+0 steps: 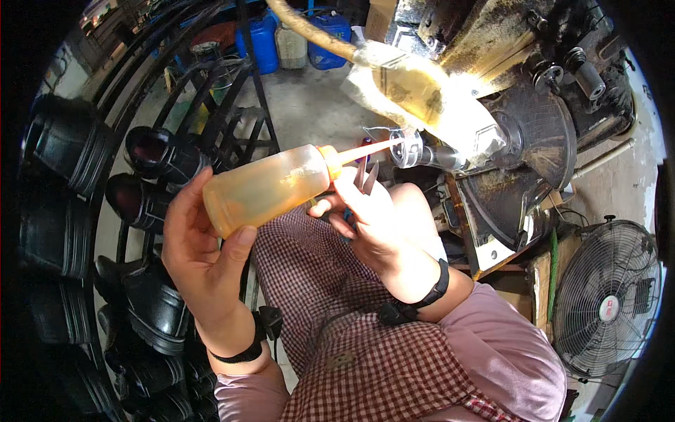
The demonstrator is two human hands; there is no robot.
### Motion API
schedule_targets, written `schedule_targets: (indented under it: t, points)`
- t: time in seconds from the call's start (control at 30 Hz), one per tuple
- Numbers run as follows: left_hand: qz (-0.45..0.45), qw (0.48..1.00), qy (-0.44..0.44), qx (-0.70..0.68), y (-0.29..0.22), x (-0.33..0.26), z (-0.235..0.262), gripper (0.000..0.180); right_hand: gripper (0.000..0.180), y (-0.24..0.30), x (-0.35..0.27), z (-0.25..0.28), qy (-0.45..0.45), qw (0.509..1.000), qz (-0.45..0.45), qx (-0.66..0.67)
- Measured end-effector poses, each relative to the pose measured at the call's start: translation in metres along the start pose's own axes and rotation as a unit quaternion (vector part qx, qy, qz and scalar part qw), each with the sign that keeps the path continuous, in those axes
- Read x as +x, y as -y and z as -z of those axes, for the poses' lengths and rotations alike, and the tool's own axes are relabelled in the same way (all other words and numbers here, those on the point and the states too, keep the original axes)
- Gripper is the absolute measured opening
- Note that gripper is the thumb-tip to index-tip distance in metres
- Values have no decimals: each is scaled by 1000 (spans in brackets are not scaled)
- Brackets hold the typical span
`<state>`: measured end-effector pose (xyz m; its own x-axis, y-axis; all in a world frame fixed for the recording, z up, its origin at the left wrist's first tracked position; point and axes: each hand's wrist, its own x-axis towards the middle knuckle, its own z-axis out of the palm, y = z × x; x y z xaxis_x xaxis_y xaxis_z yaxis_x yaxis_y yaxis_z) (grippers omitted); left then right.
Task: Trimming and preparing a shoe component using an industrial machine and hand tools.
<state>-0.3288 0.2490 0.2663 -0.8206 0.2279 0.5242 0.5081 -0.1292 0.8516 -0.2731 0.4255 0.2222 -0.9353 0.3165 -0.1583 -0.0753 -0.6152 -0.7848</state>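
Observation:
My left hand [204, 260] grips a translucent orange squeeze bottle [267, 188] held on its side. Its orange cap and long thin nozzle [369, 148] point right, the tip reaching a small clear round part [408, 148] on the front of a dark, grimy machine [520, 141]. My right hand [369, 218] is just below the nozzle and holds a small pair of metal tweezers or snips [365, 176], points up. A plastic-wrapped tube [422, 91] runs down to the machine above the nozzle.
Black rubber boots [151, 204] fill a metal rack [232, 112] on my left. Blue and pale jerrycans [295, 39] stand on the concrete floor beyond. A floor fan [608, 295] sits at the right. My checked apron [351, 337] covers my lap.

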Motion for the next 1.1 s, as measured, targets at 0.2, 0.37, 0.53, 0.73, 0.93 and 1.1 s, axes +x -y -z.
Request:
schedule_targets:
  t: [0.2,0.37,0.53,0.73,0.93,1.1]
  points:
    - [42,999,25,-8,18,15,7,51,19,-3,3,4,8,999,44,-24]
    - [73,996,46,12,27,21,11,46,24,0,4,9,45,996,57,-53]
    - [128,986,63,-85,30,41,7,39,28,2,9,8,68,994,70,-55]
    - [158,977,95,-104,49,57,13,40,28,-1,17,4,41,996,73,-15]
    - [135,982,84,99,82,-45,10,38,17,-24,6,35,18,948,208,-239]
    - [-22,926,37,375,-1,-126,15,32,9,24,-51,106,36,731,315,-605]
